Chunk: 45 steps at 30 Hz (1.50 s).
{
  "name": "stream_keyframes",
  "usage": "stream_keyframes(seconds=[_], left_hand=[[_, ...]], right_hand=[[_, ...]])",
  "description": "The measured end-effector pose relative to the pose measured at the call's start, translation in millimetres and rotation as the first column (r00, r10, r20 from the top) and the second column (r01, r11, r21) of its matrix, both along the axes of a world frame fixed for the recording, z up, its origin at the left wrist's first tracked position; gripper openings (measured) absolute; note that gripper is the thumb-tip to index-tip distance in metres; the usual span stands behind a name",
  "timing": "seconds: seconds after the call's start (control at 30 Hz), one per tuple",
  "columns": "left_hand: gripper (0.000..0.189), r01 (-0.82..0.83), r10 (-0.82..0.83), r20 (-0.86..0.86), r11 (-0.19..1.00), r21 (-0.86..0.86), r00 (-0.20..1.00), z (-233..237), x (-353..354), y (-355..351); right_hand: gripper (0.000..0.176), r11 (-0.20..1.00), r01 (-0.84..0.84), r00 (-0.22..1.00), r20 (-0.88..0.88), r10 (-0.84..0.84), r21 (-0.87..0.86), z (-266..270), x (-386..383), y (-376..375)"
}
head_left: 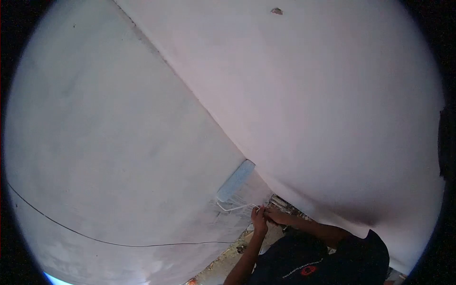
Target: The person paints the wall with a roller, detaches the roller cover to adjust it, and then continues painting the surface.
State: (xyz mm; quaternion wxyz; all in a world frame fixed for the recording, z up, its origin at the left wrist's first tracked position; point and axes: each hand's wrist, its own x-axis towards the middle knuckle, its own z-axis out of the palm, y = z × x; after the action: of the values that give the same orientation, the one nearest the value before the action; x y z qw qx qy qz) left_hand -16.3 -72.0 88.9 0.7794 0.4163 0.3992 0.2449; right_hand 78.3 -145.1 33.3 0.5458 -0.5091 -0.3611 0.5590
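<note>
A paint roller with a pale blue sleeve rests against the wall, its upper end at the corner where two wall surfaces meet. Its thin white wire frame runs down to the handle. My left hand is closed on the roller's handle, just below the frame. Close beside it, my right hand is closed on the handle too, though its fingers are partly hidden. Around the roller the wall shows streaky, patchy marks.
A thin dark wire hangs in a curve across the lower left wall. The other wall has a small chipped spot near the top. Rubble and debris lie on the ground along the wall's base.
</note>
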Motion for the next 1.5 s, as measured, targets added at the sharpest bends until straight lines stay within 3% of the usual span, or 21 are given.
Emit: stream_keyframes(seconds=[0.03, 0.1, 0.17, 0.27, 0.47, 0.57, 0.67, 0.7, 0.77, 0.87, 0.93, 1.0, 1.07, 1.1, 1.17, 1.2, 1.27, 1.33, 1.37, 1.4, 1.5], left_hand=[[0.01, 0.033, -0.032, -0.013, 0.999, 0.039, 0.999, -1, 1, 4], [0.01, 0.095, -0.091, -0.039, 0.988, 0.12, 0.995, -11, -1, 6], [0.014, 0.051, -0.054, 0.057, 0.997, 0.058, 0.997, -27, -3, 3], [0.015, 0.026, -0.025, 0.09, 1.0, -0.011, 0.996, -60, -4, 11], [0.012, -0.022, 0.008, 0.153, 0.996, 0.087, 0.988, -11, 6, 3], [0.011, -0.052, 0.01, 0.201, 0.977, 0.205, 0.98, 29, 11, 7], [0.012, -0.082, 0.018, 0.151, 0.901, 0.427, 0.988, 62, 11, 10], [0.012, -0.093, 0.029, 0.133, 0.855, 0.51, 0.991, 69, 11, 13], [0.013, -0.018, 0.006, 0.038, 0.936, 0.35, 0.999, 59, 4, 19], [0.016, 0.083, -0.068, -0.071, 0.969, 0.231, 0.995, -14, -4, 30], [0.021, 0.165, -0.152, -0.119, 0.98, 0.113, 0.981, -21, -10, 22], [0.027, 0.004, -0.004, -0.105, 1.0, 0.0, 0.995, -38, 0, 16], [0.028, 0.001, 0.0, 0.004, 0.995, -0.101, 1.0, -95, -3, 11], [0.029, 0.07, -0.092, -0.205, 0.991, -0.113, 0.974, -92, 7, 18], [0.029, 0.201, -0.195, -0.243, 0.98, 0.0, 0.95, -115, 7, 15], [0.029, 0.268, -0.239, -0.277, 0.961, 0.069, 0.931, -122, 8, 25], [0.024, 0.163, -0.171, -0.135, 0.984, -0.069, 0.976, -26, -9, 22], [0.022, 0.013, -0.02, -0.055, 0.991, -0.133, 0.998, -31, -4, 12], [0.021, -0.036, 0.036, 0.024, 0.999, -0.002, 0.999, -92, 6, 13], [0.02, 0.016, -0.016, -0.042, 1.0, 0.008, 0.999, -83, 6, 18], [0.02, 0.172, -0.164, -0.174, 0.984, 0.035, 0.971, -69, -4, 22]], right_hand=[[0.039, 0.995, 0.031, 0.929, 0.366, -0.064, 0.095, -2, -6, 4], [0.037, 0.988, -0.021, 0.591, 0.799, -0.111, 0.153, -15, -16, 7], [0.035, 0.995, -0.091, 0.265, 0.964, -0.014, 0.04, -38, -18, 12], [0.035, 0.894, -0.031, 0.423, 0.817, -0.393, 0.446, -31, -14, 16], [0.035, 0.961, -0.001, 0.591, 0.775, -0.224, 0.278, -5, -4, 15], [0.032, 0.974, 0.116, 0.638, 0.737, -0.221, 0.192, 62, -6, 19], [0.034, 0.887, -0.045, 0.589, 0.729, -0.348, 0.459, 78, 1, 28], [0.034, 0.937, 0.006, 0.71, 0.658, -0.25, 0.349, 82, -2, 30], [0.034, 0.994, 0.033, 0.883, 0.464, -0.077, 0.101, 90, -4, 31], [0.043, 0.999, -0.051, 0.89, 0.454, 0.045, 0.001, 24, 0, 34], [0.044, 0.989, -0.046, 0.985, 0.169, 0.022, 0.143, -28, -13, 24], [0.044, 0.968, 0.119, 0.98, 0.131, -0.15, 0.221, -57, -11, 18], [0.042, 0.927, 0.251, 0.862, 0.372, -0.345, 0.28, -52, -33, 12], [0.041, 0.927, 0.241, 0.79, 0.496, -0.36, 0.289, -60, -28, 6], [0.04, 0.993, -0.031, 0.649, 0.758, -0.07, 0.117, -118, 9, 12], [0.04, 1.0, -0.001, 0.645, 0.764, -0.002, 0.003, -97, 11, 13], [0.041, 0.974, 0.071, 0.647, 0.753, 0.118, -0.214, -18, -6, 12], [0.04, 0.987, 0.104, 0.663, 0.748, 0.022, -0.121, -24, -11, 12], [0.038, 0.99, 0.097, 0.68, 0.734, 0.011, -0.105, -19, -12, 12], [0.037, 0.991, 0.092, 0.697, 0.717, 0.002, -0.092, -19, -11, 11], [0.029, 0.988, -0.1, 0.379, 0.923, -0.072, 0.118, -69, -5, 9]])
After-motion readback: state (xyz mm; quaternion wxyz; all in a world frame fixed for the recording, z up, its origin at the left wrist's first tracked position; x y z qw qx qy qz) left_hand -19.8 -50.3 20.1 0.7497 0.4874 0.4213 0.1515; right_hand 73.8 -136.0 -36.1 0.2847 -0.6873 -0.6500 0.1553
